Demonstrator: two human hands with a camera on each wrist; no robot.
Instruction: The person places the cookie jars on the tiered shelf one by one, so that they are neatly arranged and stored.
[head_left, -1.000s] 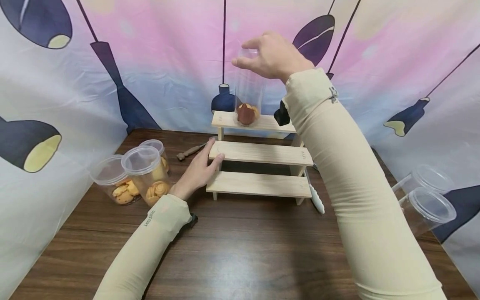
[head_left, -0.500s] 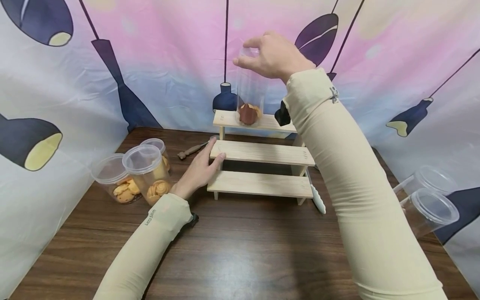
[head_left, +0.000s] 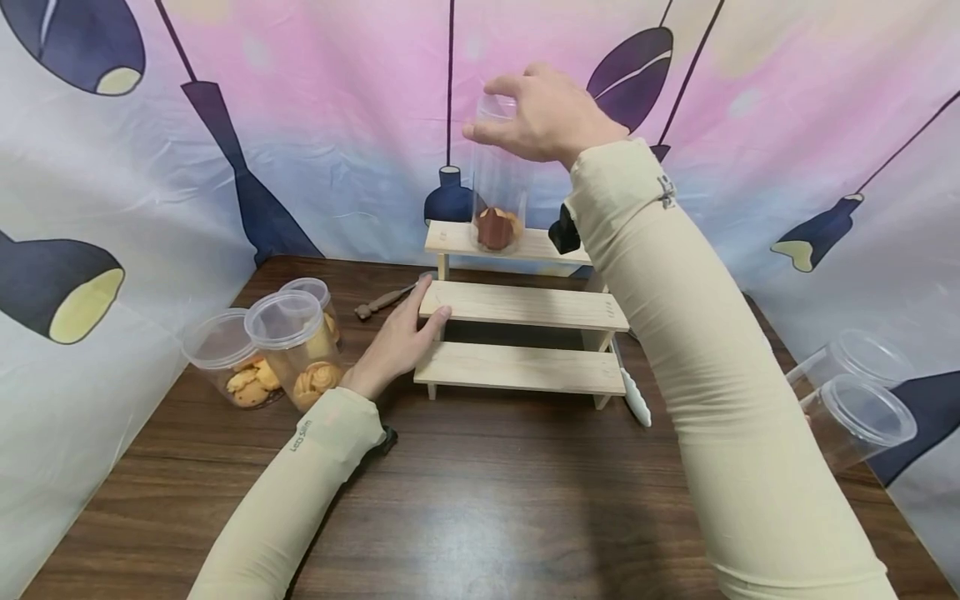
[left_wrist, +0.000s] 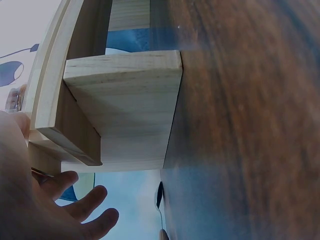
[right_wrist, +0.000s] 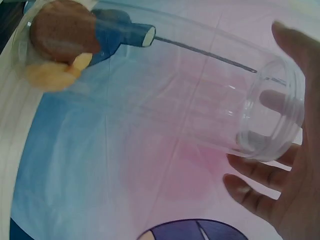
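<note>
In the head view my right hand [head_left: 551, 117] holds the top of a tall clear plastic jar [head_left: 501, 179], thumb and fingers spread around its lid. The jar stands upright on the top tier of a three-tier wooden display stand [head_left: 517, 367]. Brown and golden cookies [right_wrist: 62, 35] lie at its bottom in the right wrist view. My left hand [head_left: 397, 337] grips the left end of the middle tier, thumb at the front corner and index finger at the back. Its other fingers [left_wrist: 87, 202] hang loose beside the stand in the left wrist view.
Several lidded cookie jars [head_left: 283, 325] are grouped at the left. More clear jars [head_left: 862, 417] stand by the right table edge. A wooden-handled spoon [head_left: 382, 302] lies behind my left hand, and a white-handled utensil [head_left: 636, 398] lies right of the stand. A printed curtain [head_left: 360, 150] hangs behind.
</note>
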